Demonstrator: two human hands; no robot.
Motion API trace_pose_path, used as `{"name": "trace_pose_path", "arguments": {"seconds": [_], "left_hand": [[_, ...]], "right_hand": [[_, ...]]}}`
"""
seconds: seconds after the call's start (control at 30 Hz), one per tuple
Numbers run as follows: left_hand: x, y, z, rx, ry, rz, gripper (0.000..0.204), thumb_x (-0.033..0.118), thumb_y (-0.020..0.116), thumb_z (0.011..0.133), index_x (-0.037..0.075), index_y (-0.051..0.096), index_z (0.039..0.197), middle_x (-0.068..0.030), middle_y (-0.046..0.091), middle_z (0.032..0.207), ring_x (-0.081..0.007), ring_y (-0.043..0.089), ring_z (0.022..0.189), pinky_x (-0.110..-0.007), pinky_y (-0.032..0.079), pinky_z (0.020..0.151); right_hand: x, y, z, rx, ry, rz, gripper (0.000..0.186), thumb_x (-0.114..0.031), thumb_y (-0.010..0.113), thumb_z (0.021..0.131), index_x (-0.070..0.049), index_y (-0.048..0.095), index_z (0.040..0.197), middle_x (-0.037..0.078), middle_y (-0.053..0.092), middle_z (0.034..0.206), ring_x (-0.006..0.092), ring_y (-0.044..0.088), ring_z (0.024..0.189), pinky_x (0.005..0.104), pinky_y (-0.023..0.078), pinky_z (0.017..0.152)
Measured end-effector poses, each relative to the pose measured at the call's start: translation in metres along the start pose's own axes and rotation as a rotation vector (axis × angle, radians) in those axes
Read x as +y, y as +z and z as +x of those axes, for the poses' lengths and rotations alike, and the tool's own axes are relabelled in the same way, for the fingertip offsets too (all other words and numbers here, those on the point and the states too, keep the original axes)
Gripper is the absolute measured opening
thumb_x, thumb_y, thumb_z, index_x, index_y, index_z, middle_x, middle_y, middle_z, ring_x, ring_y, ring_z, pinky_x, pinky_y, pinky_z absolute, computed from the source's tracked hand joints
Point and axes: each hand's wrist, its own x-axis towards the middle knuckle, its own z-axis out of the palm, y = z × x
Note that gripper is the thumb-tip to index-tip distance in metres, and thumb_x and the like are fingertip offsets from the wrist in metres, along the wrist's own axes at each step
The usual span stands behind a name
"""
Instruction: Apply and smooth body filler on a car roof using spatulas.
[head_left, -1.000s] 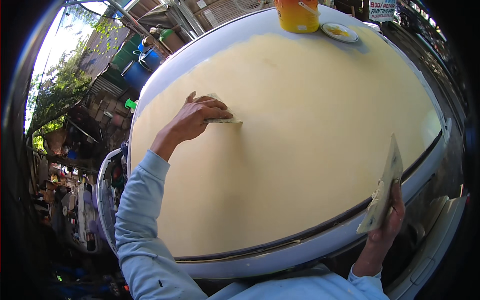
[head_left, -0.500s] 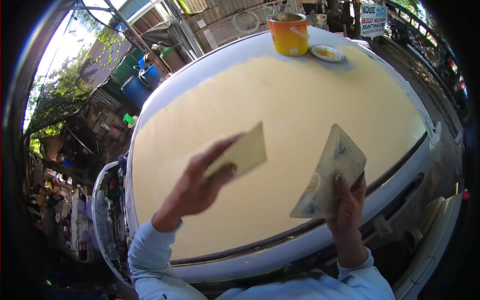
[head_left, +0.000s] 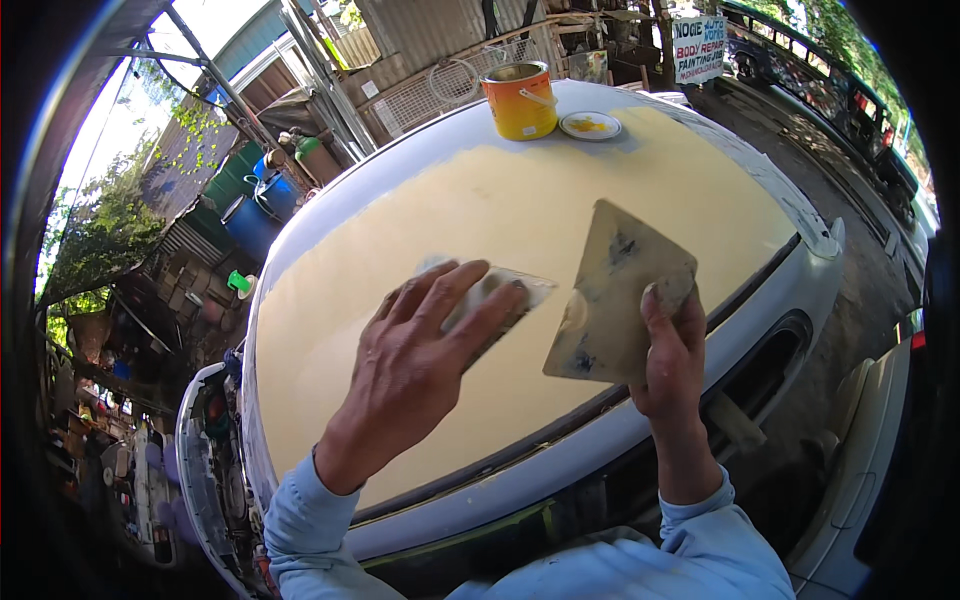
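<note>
My left hand grips a thin flat putty spreader, with fingers over its upper face. A larger flat putty spreader, smeared with dark spots and a dab of filler on its edge, is pinched in my right hand, thumb on top. Both spreaders are held above the car roof and do not touch each other. Pale yellow filler coats most of that roof, with grey showing along its far and left borders.
At the roof's far end stand a yellow-orange can with a handle and a round lid bearing yellow filler. Blue drums and clutter lie left. Another car is close on the right; a painted sign stands behind.
My left hand has turned its back upward, tilting its spreader flatter. My right hand and its spreader have moved up and slightly left. The view has shifted, so the can appears farther left.
</note>
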Motion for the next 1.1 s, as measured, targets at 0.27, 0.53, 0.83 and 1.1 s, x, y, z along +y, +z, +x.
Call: {"name": "trace_pose_path", "arguments": {"seconds": [0.27,0.53,0.83,1.1], "left_hand": [[0.059,0.030,-0.016,-0.326,0.288,-0.024,0.039,0.018,0.065,0.090,0.018,0.062,0.129,-0.0079,0.057,0.127,-0.0307,0.056,0.122,-0.063,0.041,0.108],[0.066,0.029,-0.012,-0.166,0.222,-0.401,0.060,0.013,0.072,0.085,0.027,0.057,0.141,-0.0125,0.050,0.142,-0.0353,0.049,0.134,-0.063,0.037,0.110],[0.023,0.031,-0.020,-0.156,-0.038,-0.150,0.065,0.009,0.071,0.082,0.030,0.057,0.142,-0.0123,0.048,0.143,-0.0344,0.049,0.132,-0.057,0.040,0.105],[0.011,0.059,-0.010,-0.429,-0.006,-0.050,0.065,-0.003,0.064,0.081,0.027,0.059,0.138,-0.0120,0.055,0.137,-0.0322,0.054,0.128,-0.059,0.041,0.101]], "right_hand": [[-0.003,-0.030,-0.028,0.107,-0.041,-0.191,0.029,-0.010,0.056,0.103,-0.001,0.054,0.131,0.009,0.065,0.118,0.0147,0.062,0.104,0.0317,0.051,0.093],[-0.026,-0.044,-0.028,0.056,-0.022,-0.215,0.035,-0.015,0.055,0.104,0.000,0.051,0.135,0.012,0.063,0.124,0.0219,0.066,0.108,0.0354,0.056,0.093],[-0.008,-0.063,-0.012,0.070,0.101,0.029,0.041,-0.019,0.058,0.103,0.002,0.049,0.138,0.013,0.062,0.127,0.0244,0.065,0.114,0.0376,0.054,0.097],[-0.002,-0.085,0.021,0.226,-0.551,-0.808,0.067,-0.031,0.065,0.091,0.001,0.048,0.147,0.029,0.034,0.150,0.0426,0.044,0.138,0.0458,0.038,0.113]]}}
